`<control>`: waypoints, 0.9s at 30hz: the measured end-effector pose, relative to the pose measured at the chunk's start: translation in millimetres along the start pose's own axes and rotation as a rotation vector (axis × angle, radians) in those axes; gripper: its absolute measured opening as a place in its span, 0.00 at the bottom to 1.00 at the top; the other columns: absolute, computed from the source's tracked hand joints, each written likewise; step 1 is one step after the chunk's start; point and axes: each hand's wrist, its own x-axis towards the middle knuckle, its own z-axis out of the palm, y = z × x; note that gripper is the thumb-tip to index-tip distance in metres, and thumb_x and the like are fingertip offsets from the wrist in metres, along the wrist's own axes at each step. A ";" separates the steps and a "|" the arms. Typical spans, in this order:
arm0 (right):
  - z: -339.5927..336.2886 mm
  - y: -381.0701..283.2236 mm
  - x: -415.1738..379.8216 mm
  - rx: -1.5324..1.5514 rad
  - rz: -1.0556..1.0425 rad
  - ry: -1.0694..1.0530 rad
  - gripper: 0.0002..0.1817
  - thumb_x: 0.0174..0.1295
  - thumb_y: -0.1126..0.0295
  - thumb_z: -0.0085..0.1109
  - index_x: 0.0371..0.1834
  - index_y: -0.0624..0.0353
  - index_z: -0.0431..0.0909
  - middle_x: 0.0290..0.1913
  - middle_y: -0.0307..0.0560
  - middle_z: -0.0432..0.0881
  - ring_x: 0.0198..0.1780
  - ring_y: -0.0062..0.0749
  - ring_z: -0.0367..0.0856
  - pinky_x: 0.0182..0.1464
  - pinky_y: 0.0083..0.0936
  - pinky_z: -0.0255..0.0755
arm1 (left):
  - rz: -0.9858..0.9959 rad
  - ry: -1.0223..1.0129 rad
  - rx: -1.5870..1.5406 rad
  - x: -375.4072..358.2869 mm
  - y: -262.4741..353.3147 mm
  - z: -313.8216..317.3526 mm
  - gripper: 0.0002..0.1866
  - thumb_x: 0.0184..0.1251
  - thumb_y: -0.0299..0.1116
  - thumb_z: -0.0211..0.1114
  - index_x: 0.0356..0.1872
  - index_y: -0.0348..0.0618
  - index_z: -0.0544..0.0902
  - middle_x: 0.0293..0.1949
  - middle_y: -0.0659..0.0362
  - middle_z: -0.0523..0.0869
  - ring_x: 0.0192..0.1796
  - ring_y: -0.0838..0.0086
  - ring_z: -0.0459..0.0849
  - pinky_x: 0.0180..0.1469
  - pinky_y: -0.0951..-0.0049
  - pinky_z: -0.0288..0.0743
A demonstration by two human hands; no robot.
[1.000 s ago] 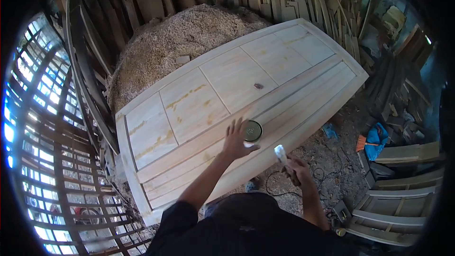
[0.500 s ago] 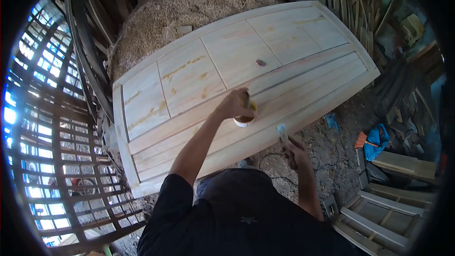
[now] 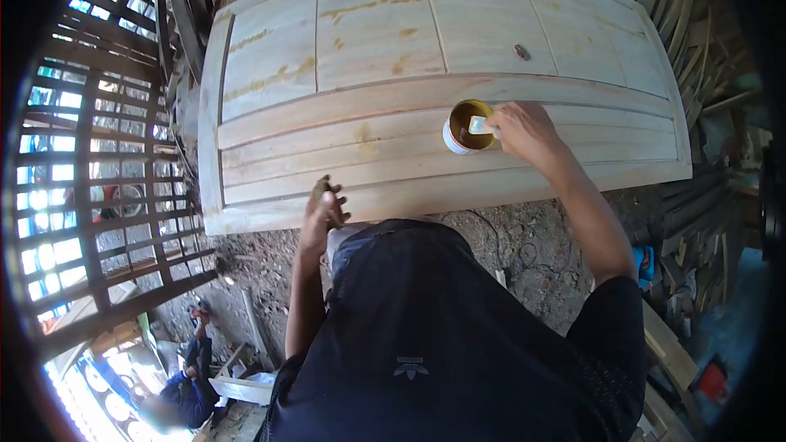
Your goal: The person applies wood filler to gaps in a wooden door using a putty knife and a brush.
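A large pale wooden panel (image 3: 377, 49) with grooves and yellowish-brown smears lies across the view. On its lower boards stands a small white tub (image 3: 455, 139) with brown paste inside. My right hand (image 3: 524, 133) grips a scraper (image 3: 481, 125) whose pale blade is over the tub's opening. Near the panel's front edge, to the left, my left hand (image 3: 325, 211) has its stained fingers apart and holds nothing. A small dark oval mark (image 3: 521, 52) shows on the upper part of the panel.
Slatted wooden wall (image 3: 106, 155) at the left. A person in dark clothes (image 3: 192, 385) is at the lower left, beside a pale wooden piece (image 3: 242, 390). Scrap wood (image 3: 688, 41) leans at the right. A dark cable (image 3: 495, 237) lies on the ground.
The view has shifted. My left hand has left the tub and moved left, fingers now spread. My right hand has brought the scraper from the panel's front edge to the tub.
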 end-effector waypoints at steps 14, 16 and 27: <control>17.0 2.0 52.3 -0.231 -0.098 -0.301 0.04 0.51 0.79 0.63 0.28 0.62 0.87 0.33 0.58 0.88 0.41 0.54 0.89 0.44 0.44 0.82 | 0.015 0.260 -0.301 -48.8 -38.6 -42.6 0.42 0.73 0.63 0.58 0.80 0.52 0.59 0.69 0.50 0.73 0.62 0.61 0.78 0.57 0.54 0.81; 17.6 0.7 54.7 -0.226 -0.112 -0.284 0.04 0.52 0.78 0.63 0.29 0.62 0.87 0.33 0.59 0.88 0.41 0.53 0.89 0.45 0.44 0.83 | 0.029 0.262 -0.299 -48.0 -36.5 -42.6 0.42 0.73 0.63 0.58 0.80 0.52 0.59 0.69 0.50 0.73 0.62 0.61 0.78 0.57 0.54 0.81; -47.0 20.6 22.3 0.543 0.415 -0.574 0.13 0.69 0.66 0.57 0.47 0.61 0.87 0.32 0.45 0.88 0.28 0.27 0.83 0.29 0.27 0.77 | 0.055 0.251 -0.218 -50.2 -26.4 -41.9 0.42 0.74 0.61 0.58 0.80 0.49 0.59 0.70 0.47 0.72 0.63 0.59 0.77 0.58 0.55 0.80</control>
